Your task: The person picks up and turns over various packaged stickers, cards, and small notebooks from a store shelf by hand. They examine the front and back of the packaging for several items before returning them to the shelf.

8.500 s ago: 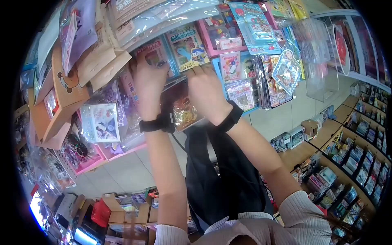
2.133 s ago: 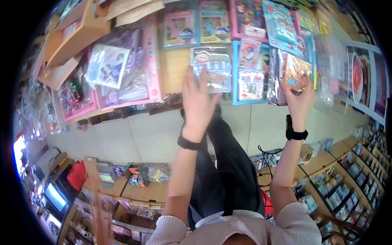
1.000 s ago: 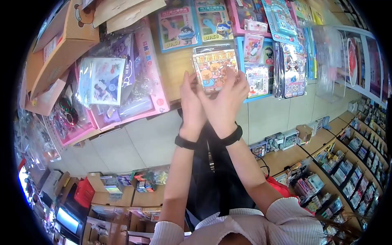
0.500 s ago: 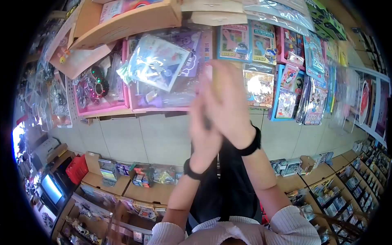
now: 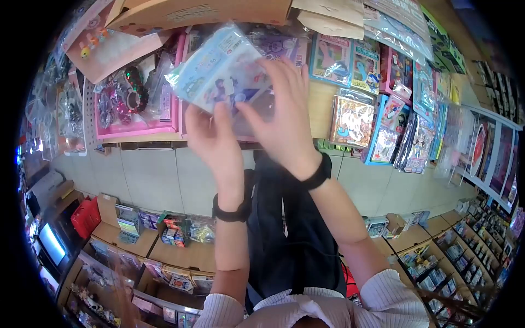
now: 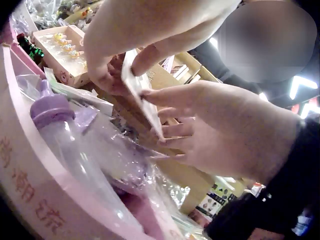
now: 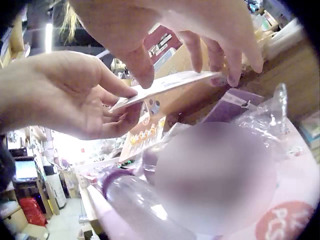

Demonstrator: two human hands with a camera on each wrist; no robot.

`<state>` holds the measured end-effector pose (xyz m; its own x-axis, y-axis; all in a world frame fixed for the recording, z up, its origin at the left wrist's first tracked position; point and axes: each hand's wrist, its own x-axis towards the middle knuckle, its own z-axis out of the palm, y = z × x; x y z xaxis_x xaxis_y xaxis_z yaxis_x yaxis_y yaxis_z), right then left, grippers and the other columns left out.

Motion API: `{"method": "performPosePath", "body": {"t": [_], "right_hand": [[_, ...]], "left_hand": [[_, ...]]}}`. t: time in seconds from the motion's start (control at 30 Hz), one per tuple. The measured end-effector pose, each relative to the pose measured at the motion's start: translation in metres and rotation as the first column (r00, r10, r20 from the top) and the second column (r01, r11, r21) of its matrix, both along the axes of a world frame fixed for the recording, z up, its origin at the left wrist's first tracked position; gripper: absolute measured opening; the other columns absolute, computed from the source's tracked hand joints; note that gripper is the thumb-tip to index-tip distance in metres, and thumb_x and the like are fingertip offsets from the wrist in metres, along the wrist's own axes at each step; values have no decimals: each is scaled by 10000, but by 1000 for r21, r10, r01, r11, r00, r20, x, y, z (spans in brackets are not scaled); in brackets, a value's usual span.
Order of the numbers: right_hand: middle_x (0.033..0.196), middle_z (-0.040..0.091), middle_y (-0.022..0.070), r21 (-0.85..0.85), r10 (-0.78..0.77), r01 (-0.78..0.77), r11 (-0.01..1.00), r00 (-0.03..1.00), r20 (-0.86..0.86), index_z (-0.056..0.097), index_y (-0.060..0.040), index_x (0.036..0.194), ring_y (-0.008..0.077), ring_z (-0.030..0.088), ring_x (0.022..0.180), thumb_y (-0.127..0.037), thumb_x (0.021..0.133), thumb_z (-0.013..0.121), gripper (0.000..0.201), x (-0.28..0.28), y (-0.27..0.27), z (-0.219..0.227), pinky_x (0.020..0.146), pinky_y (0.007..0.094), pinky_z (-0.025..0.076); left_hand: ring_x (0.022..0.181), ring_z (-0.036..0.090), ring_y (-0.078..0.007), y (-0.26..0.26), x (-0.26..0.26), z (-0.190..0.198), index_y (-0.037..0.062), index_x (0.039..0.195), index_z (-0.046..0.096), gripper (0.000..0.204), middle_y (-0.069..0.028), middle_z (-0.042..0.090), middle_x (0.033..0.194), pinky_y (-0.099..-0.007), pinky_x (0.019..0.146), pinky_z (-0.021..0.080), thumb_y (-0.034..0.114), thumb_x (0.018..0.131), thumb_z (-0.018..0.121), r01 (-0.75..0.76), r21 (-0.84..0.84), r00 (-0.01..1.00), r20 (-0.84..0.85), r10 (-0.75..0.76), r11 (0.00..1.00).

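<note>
A flat plastic-wrapped packet point(image 5: 221, 68) is held up between both hands in front of the shelf display. The left hand point(image 5: 216, 139) pinches its lower edge, thumb on the near face. The right hand point(image 5: 284, 123) grips the right side, fingers spread over the near face and thumb on the lower edge. In the left wrist view the packet point(image 6: 142, 95) is seen edge-on, clamped by fingertips from both sides.

Progress, judged from the layout: the packet is lifted and not yet set down. It appears clear of the pink box point(image 5: 136, 128) behind the left hand and of the purple bottle pack point(image 7: 150, 195) directly beyond both hands; contact cannot be ruled out. Placement on the display, or removal from it, is left; which one cannot be told.

To the right of the right hand an orange cartoon packet point(image 5: 350, 120) stands in the row, with blue-backed card packs point(image 5: 336, 57) above it. Cardboard trays point(image 5: 202, 11) sit above the hands.
</note>
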<state>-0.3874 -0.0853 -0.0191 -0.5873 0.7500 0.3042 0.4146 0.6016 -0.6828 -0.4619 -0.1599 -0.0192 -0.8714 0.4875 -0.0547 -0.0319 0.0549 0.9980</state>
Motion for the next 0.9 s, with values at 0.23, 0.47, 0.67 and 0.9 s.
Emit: {"method": "performPosePath", "body": {"t": [0.23, 0.47, 0.67, 0.9], "right_hand": [[1220, 372, 253, -108, -355, 367, 924, 928, 114, 342, 36, 1250, 415, 356, 1150, -151, 781, 629, 581, 101, -8, -17, 967, 469, 283], [1282, 258, 332, 2, -424, 461, 888, 815, 395, 274, 33, 1302, 454, 300, 1180, -233, 703, 719, 791, 135, 0, -31, 951, 485, 282], [1306, 237, 316, 88, -472, 484, 871, 772, 426, 243, 8, 1324, 459, 278, 1196, -225, 671, 733, 849, 125, 5, -38, 935, 511, 275], [1327, 220, 296, 82, -505, 517, 852, 770, 389, 257, 0, 1320, 435, 279, 1201, -177, 668, 713, 815, 126, 6, -39, 946, 497, 267]], "left_hand": [[906, 571, -124, -10, 26, 10, -51, 1155, 457, 281, -111, 608, 1015, -224, 782, 440, 35, 893, 508, 11, 83, 1000, -16, -10, 996], [881, 567, -112, -1, 60, 0, -49, 1131, 458, 257, -114, 606, 1009, -212, 739, 439, 45, 897, 506, 74, 28, 992, 101, -76, 997], [870, 558, -101, 8, 69, 4, -49, 1166, 463, 309, -97, 610, 985, -209, 753, 418, 55, 883, 532, 183, 98, 949, 242, -201, 978], [939, 561, -128, 5, 73, 6, -43, 1181, 455, 334, -126, 608, 1034, -241, 807, 432, 49, 873, 548, 202, 115, 939, 259, -225, 973]]}}
